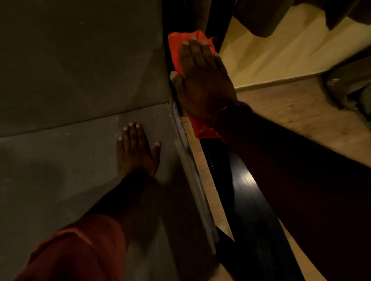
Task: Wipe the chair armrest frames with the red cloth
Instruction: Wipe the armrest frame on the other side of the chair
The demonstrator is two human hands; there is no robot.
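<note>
The chair's dark glossy armrest frame (245, 193) runs from the bottom centre up toward the top, to the right of the grey seat cushion (52, 168). The red cloth (176, 46) lies on the far part of the armrest. My right hand (203, 79) presses flat on the cloth, fingers straight and together; red cloth also shows under my wrist. My left hand (135, 151) rests flat on the seat cushion near its right edge, fingers spread, holding nothing.
The grey backrest cushion (68, 60) rises behind the seat. Tan floor (286, 122) lies to the right, with a pale wall base (272, 56) and dark curtain folds (302, 3) above it. A crumpled dark fabric (356, 92) sits at the right edge.
</note>
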